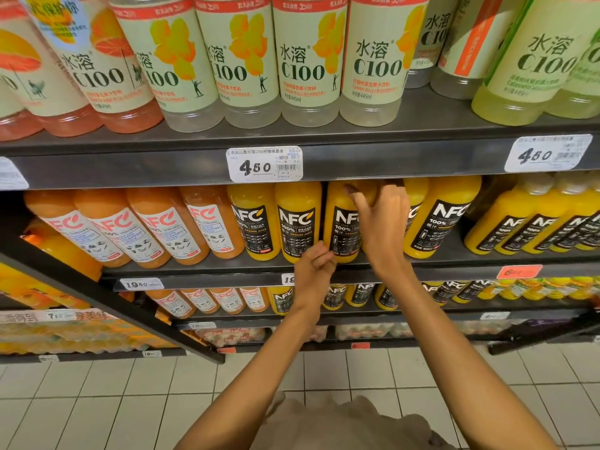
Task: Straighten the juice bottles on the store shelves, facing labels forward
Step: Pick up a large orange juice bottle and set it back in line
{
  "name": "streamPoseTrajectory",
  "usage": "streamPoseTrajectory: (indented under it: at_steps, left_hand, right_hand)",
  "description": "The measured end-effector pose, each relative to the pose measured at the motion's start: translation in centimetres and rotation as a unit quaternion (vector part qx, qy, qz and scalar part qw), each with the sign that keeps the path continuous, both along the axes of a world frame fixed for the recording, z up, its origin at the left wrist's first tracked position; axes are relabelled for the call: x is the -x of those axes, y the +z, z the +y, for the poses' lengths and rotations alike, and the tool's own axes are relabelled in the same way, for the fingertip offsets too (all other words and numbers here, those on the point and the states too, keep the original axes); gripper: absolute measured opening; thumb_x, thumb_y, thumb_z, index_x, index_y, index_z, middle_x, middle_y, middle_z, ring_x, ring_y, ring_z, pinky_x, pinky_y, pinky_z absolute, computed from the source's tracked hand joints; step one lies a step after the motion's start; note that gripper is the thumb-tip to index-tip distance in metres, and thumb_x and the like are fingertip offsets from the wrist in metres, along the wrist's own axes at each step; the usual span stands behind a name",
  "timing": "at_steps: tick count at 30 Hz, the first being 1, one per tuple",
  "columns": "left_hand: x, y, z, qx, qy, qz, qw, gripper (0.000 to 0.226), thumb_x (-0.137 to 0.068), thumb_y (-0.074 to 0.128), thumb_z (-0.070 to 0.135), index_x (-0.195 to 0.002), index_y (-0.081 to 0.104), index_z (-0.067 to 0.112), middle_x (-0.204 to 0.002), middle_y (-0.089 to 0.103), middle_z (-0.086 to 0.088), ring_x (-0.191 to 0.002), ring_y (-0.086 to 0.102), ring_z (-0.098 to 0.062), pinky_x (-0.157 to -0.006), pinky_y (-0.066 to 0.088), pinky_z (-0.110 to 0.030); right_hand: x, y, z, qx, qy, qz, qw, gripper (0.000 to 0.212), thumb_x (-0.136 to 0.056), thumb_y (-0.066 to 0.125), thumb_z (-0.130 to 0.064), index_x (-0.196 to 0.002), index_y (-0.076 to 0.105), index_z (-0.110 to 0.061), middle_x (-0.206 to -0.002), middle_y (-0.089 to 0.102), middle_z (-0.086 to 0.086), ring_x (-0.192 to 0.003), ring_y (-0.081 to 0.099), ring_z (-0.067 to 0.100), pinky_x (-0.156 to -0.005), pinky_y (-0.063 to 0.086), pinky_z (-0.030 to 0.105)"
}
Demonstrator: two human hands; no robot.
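Orange NFC bottle upright on shelf, right hand clasping its shoulder, left hand fingers curled at its base, grip unclear.

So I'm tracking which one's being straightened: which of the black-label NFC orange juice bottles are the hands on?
The third black-label bottle from the left on the middle shelf: right hand grips its shoulder, left hand touches its base.
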State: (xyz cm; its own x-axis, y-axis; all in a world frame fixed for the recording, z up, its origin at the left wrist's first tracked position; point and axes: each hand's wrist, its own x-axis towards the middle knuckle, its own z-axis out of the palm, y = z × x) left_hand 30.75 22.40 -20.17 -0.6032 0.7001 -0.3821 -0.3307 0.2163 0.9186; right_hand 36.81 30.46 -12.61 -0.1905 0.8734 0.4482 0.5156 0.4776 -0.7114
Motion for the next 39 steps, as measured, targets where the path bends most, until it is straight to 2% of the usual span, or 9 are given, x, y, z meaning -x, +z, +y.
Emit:
streamPoseTrajectory:
  at_steps: [3, 5, 12, 16, 20, 27, 31, 34, 39]
  left_hand:
    - [1.8, -0.5, -2.1, -0.037, 0.121, 0.039, 0.991, 0.026, -0.093, 0.047, -0.007, -0.115, 0.058, -0.001, -0.086, 0.064, -0.001, -0.094, 0.06, -0.018, -0.095, 0.048, -0.029]
    - [2.9, -0.3, -3.1, -0.035, 0.145, 0.093, 0.984, 0.033, -0.09, 0.048, -0.011, -0.12, 0.054, 0.001, -0.103, 0.062, -0.007, -0.104, 0.057, -0.019, -0.087, 0.049, -0.019]
    - [4.7, -0.4, -3.9, -0.027, 0.052, 0.145, 0.988, 0.059, -0.088, 0.05, -0.016, -0.141, 0.035, 0.003, -0.143, 0.042, -0.01, -0.131, 0.043, -0.023, -0.108, 0.038, -0.039]
    - [4.9, -0.7, -4.1, -0.019, -0.005, 0.149, 0.989, 0.065, -0.088, 0.048, -0.017, -0.146, 0.028, 0.006, -0.148, 0.037, -0.006, -0.136, 0.037, -0.021, -0.111, 0.035, -0.04]
    - [5.1, -1.3, -4.3, -0.017, -0.029, 0.165, 0.986, 0.068, -0.087, 0.05, -0.016, -0.146, 0.027, 0.01, -0.149, 0.035, -0.004, -0.135, 0.036, -0.018, -0.103, 0.036, -0.024]
    - [4.8, -2.2, -5.7, -0.044, -0.032, 0.179, 0.982, 0.078, -0.081, 0.07, -0.001, -0.144, 0.025, 0.007, -0.141, 0.037, -0.008, -0.132, 0.037, -0.019, -0.107, 0.036, -0.028]
    - [4.6, -3.1, -7.0, -0.028, -0.037, 0.278, 0.96, 0.084, -0.067, 0.084, 0.012, -0.136, 0.036, 0.012, -0.131, 0.04, -0.004, -0.127, 0.041, -0.023, -0.104, 0.042, -0.039]
    - [5.5, -3.5, -9.3, -0.052, -0.11, 0.252, 0.96, 0.078, -0.058, 0.089, 0.021, -0.117, 0.041, 0.039, -0.12, 0.054, 0.014, -0.114, 0.053, -0.003, -0.089, 0.048, -0.017]
    - [7.0, -2.6, -13.9, -0.013, -0.15, 0.213, 0.965, 0.074, -0.058, 0.09, 0.027, -0.117, 0.048, 0.041, -0.11, 0.064, 0.017, -0.101, 0.059, 0.006, -0.079, 0.049, -0.01]
  right_hand:
    - [0.8, -0.8, -2.7, -0.083, -0.01, 0.05, 0.995, 0.023, -0.087, 0.067, -0.013, -0.092, 0.058, 0.007, -0.085, 0.055, 0.02, -0.076, 0.05, 0.028, -0.067, 0.037, 0.023]
    - [2.0, -1.3, -4.3, -0.101, 0.054, 0.022, 0.993, 0.032, -0.088, 0.066, -0.015, -0.106, 0.058, 0.01, -0.098, 0.058, 0.023, -0.086, 0.057, 0.029, -0.073, 0.045, 0.029]
    - [7.1, 0.7, -3.6, 0.069, 0.173, -0.004, 0.982, 0.049, -0.09, 0.061, -0.034, -0.058, 0.05, 0.002, -0.059, 0.058, 0.011, -0.05, 0.04, 0.021, -0.052, 0.032, 0.036]
    - [7.6, 1.1, -3.0, 0.126, 0.152, -0.001, 0.98, 0.05, -0.088, 0.058, -0.016, -0.044, 0.037, -0.01, -0.041, 0.037, 0.001, -0.043, 0.025, 0.009, -0.046, 0.024, 0.025]
    - [7.0, 0.8, -4.5, 0.114, 0.2, 0.064, 0.971, 0.044, -0.089, 0.059, -0.038, -0.077, 0.059, 0.004, -0.077, 0.066, 0.014, -0.07, 0.057, 0.021, -0.066, 0.047, 0.036]
    - [5.2, -0.1, -6.4, 0.085, 0.231, 0.074, 0.966, 0.038, -0.091, 0.061, -0.026, -0.118, 0.049, -0.002, -0.117, 0.059, 0.013, -0.107, 0.055, 0.027, -0.09, 0.045, 0.049]
    - [3.7, -0.6, -8.6, 0.138, 0.254, 0.126, 0.949, 0.046, -0.089, 0.056, -0.034, -0.124, 0.047, -0.005, -0.118, 0.06, 0.012, -0.112, 0.055, 0.022, -0.096, 0.046, 0.037]
    - [2.7, -0.5, -9.9, 0.182, 0.275, 0.18, 0.927, 0.046, -0.088, 0.055, -0.037, -0.123, 0.049, -0.008, -0.115, 0.062, 0.01, -0.104, 0.059, 0.009, -0.086, 0.049, 0.018]
    - [2.6, 0.7, -8.9, 0.253, 0.275, 0.249, 0.894, 0.02, -0.089, 0.054, -0.035, -0.105, 0.056, -0.022, -0.099, 0.069, 0.005, -0.1, 0.065, 0.024, -0.087, 0.054, 0.041]
